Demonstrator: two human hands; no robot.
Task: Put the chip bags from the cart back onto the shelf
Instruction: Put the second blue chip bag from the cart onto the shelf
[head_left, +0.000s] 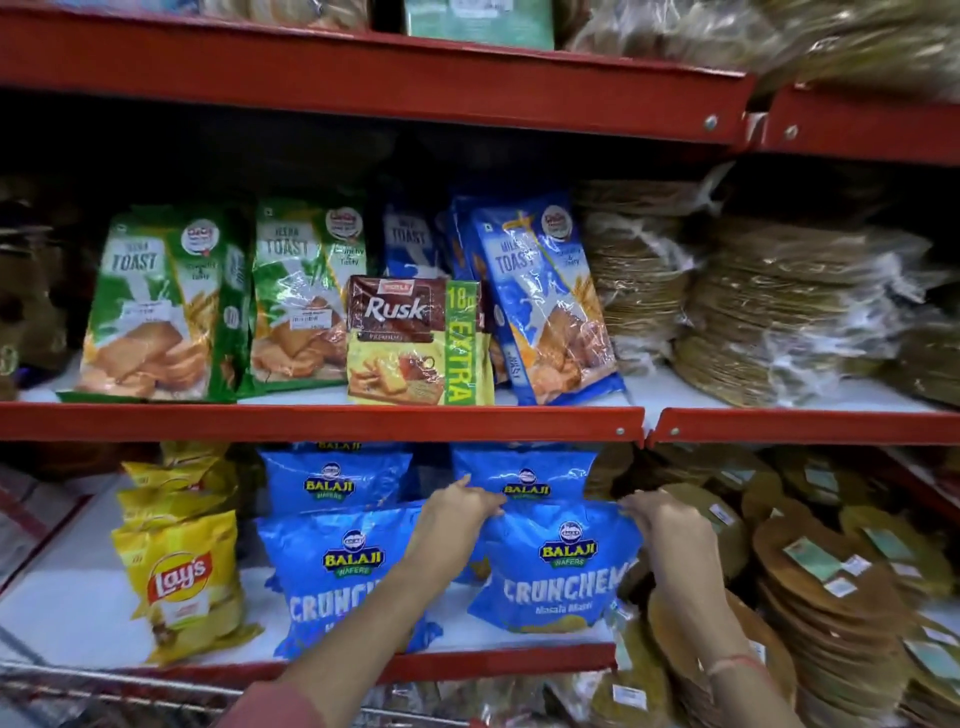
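A blue Balaji Crunchem chip bag (558, 577) stands upright at the front right of the lower shelf (332, 662). My left hand (460, 506) grips its top left corner and my right hand (670, 519) grips its top right corner. A second front blue bag (332, 577) stands to its left, partly behind my left forearm. Two more blue Balaji bags (332, 478) sit behind them. Yellow Lay's bags (179, 566) are stacked at the left of the shelf. The cart's wire rim (119, 686) shows at the bottom left.
Toast and rusk packets (415, 338) fill the red shelf above. Stacks of wrapped flat round papads (831, 597) crowd the right side, close to my right arm. Bare white shelf surface (67, 603) lies left of the Lay's bags.
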